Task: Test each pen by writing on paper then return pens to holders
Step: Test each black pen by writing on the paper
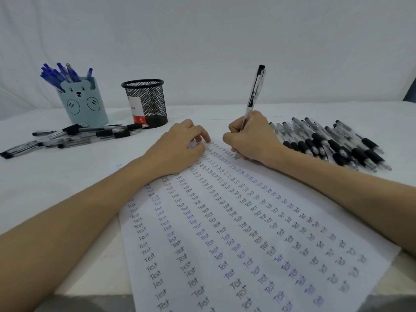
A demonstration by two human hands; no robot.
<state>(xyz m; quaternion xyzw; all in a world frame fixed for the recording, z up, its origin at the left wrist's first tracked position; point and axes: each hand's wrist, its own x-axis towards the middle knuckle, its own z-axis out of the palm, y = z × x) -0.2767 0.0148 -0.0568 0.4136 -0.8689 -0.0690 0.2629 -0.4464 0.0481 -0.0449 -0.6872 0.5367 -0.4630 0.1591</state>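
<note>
Right hand [252,137] clenches one black pen [253,97], tip on the paper [225,233] at frame centre; left hand [180,143] lies released on it. Two holders at upper left: bear holder [84,104], mesh holder [147,102].

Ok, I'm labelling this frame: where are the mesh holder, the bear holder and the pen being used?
mesh holder [147,102]: head view, on its black mesh wall.
bear holder [82,104]: head view, on its front face.
pen [255,91]: head view, on its clear barrel above the right hand [252,138].
</note>
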